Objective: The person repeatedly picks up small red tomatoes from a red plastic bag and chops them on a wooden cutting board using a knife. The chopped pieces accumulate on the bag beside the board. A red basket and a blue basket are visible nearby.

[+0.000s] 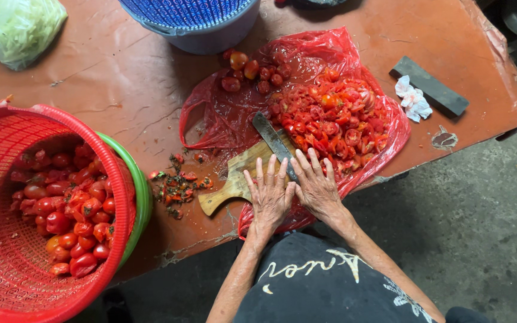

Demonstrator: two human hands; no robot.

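Head view shows both hands flat, fingers spread, gripping nothing; left hand [270, 194] presses the wooden paddle-shaped cutting board [240, 173]; right hand [315, 185] covers the handle of the dark-bladed knife [272, 139], its long axis running up-left, beside the heap of chopped red tomatoes [339, 119] on red plastic sheet [222, 119].

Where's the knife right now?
Head view, centre: the knife lies on the cutting board, blade beside the cut tomatoes, handle end under the right hand.
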